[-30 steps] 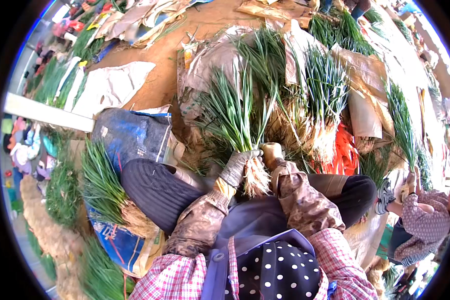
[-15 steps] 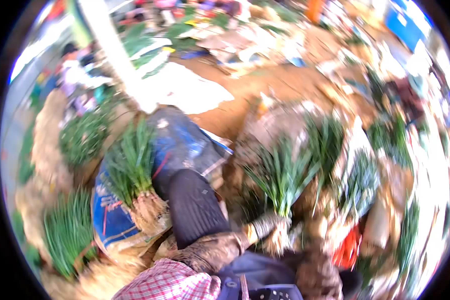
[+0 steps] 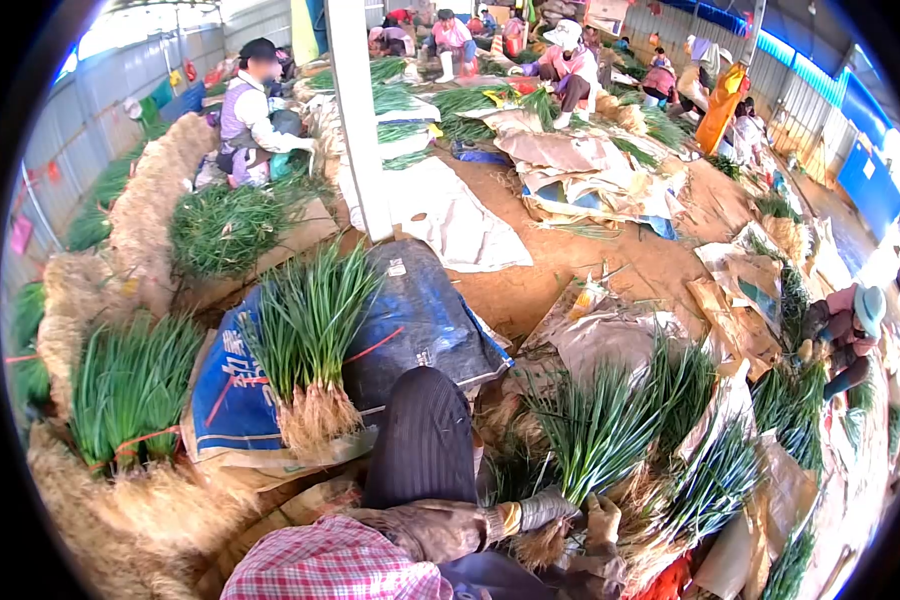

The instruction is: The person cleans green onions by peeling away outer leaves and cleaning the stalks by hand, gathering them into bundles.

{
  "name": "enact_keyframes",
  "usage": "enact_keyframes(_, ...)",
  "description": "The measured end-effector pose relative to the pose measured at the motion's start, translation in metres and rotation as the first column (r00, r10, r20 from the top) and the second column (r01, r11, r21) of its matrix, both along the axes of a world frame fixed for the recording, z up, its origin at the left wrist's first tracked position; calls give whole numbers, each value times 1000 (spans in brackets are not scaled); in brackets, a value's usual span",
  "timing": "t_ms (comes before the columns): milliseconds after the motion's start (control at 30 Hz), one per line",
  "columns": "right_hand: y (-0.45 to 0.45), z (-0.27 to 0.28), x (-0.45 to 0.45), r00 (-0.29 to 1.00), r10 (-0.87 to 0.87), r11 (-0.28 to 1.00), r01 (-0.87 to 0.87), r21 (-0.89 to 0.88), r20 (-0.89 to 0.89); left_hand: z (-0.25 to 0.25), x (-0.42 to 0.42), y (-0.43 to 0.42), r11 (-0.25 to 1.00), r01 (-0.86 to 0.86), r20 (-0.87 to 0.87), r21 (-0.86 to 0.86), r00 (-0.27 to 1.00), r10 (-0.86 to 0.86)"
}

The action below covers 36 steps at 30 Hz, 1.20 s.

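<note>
Closed around the neck of one bunch of green onions, the left hand, in a grey glove, holds it just above the roots. This bunch is to the right of the blue sack, apart from it, with its leaves pointing away from the person. Right hand is close beside the same bunch, also to the right of the sack; whether its fingers hold something, I cannot tell.

On the sack lies another bunch, its pale roots toward the person, and a red string is to the right of its leaves. The person's knee rises at the near right side of the sack. To the left of the sack stands a green bundle with red string around it. Farther to the right of the sack, past the held bunch, lie more onions. Beyond the sack are a heap of green leaves, a white post and a co-worker in a purple vest.
</note>
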State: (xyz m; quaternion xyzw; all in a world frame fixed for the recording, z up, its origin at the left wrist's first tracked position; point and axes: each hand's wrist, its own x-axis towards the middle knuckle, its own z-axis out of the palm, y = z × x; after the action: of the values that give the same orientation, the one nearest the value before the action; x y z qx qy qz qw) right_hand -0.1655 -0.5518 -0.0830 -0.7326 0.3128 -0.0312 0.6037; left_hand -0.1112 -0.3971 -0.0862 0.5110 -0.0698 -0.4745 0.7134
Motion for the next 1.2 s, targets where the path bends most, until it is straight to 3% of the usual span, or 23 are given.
enact_keyframes(133,7,-6,6,996,-86,996,87,-36,25,31,4,9,991,-22,-28,132,999,26)
enact_keyframes(167,12,-3,6,990,-94,984,108,-140,100,0,2,9,997,-24,174,68,985,12)
enact_keyframes(200,19,16,7,982,-51,992,70,-102,179,-27,1,3,998,-66,18,-19,998,66)
enact_keyframes(233,23,17,8,978,-135,984,114,135,162,6,-1,8,982,-185,-54,-23,981,184)
enact_keyframes(300,22,2,5,969,-233,932,200,301,79,30,1,9,976,-212,-258,-40,946,195)
enact_keyframes(333,22,-1,4,965,-235,931,190,311,114,16,6,8,987,-141,-191,-71,974,126)
enact_keyframes(400,32,23,7,919,-395,764,320,561,14,9,4,11,959,-152,-312,-238,947,73)
enact_keyframes(500,24,14,6,915,-399,694,340,634,-55,25,15,10,977,-80,-342,-199,940,7)
enact_keyframes(600,8,-23,-3,951,-294,551,251,796,-97,60,7,8,937,-166,-466,-309,885,3)
enact_keyframes(633,3,-51,-4,951,-181,803,291,520,-252,56,11,4,911,-150,-420,-384,907,-28)
enact_keyframes(667,9,-43,-8,954,-183,562,299,771,-237,47,15,1,879,-132,-372,-458,926,-55)
enact_keyframes(700,16,-34,-13,940,-189,224,322,920,-283,33,19,-3,837,-161,-362,-523,931,-48)
enact_keyframes(733,22,-23,-17,920,-142,-87,357,930,-366,57,20,2,864,-203,-451,-461,892,-32)
enact_keyframes(767,14,-23,-8,938,-193,302,338,892,-290,65,23,2,865,-211,-417,-456,909,2)
enact_keyframes(800,5,-23,1,940,-199,658,338,673,-277,69,26,1,866,-220,-382,-450,923,36)
enact_keyframes(833,-6,-25,11,953,-197,895,270,354,-229,64,28,0,888,-238,-397,-394,915,69)
enact_keyframes(867,-18,-26,22,967,-173,985,171,-27,-189,53,32,-1,901,-205,-440,-382,898,17)
enact_keyframes(900,-31,-27,35,978,-133,912,57,-407,-162,45,31,-2,914,-243,-425,-323,901,89)
enact_keyframes(933,-43,-26,49,985,-86,689,-52,-723,-153,36,30,-3,922,-283,-403,-264,901,161)
enact_keyframes(1000,-68,-12,85,982,-167,593,25,-805,-93,6,37,1,962,-245,-385,-120,905,182)
enact_keyframes(1067,-92,-1,120,931,-226,549,-122,-827,-288,-4,34,2,950,-271,-471,-154,866,171)
enact_keyframes(1100,-102,4,135,910,-242,599,-133,-789,-337,-8,33,4,949,-277,-412,-153,890,193)
enact_keyframes(1200,-136,1,177,892,-283,557,-147,-817,-353,-16,33,6,956,-251,-482,-154,864,150)
